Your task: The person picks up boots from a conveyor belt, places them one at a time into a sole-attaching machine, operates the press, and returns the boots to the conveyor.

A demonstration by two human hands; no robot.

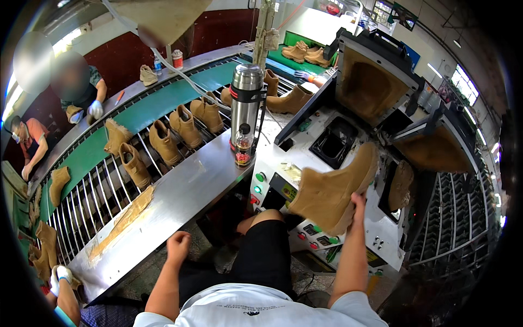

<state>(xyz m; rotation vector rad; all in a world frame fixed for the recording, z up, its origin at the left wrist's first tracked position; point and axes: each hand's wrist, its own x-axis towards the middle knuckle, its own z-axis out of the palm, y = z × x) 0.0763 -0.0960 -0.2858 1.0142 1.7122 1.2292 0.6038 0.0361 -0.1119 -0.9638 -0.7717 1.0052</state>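
Now gripping tan boot (335, 188) in right hand (357, 206), curling left hand (178, 246).
Likely light, soft-shafted; best held by stiff sole (345, 222).

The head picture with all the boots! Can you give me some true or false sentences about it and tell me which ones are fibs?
1. The right hand holds a tan boot. True.
2. The left hand holds a boot too. False: it is curled, with no boot in it.
3. The tall silver flask is lying on its side. False: it stands upright.
4. A small clear bottle stands close to the flask. True.
5. The long belt is bright red. False: it is green.
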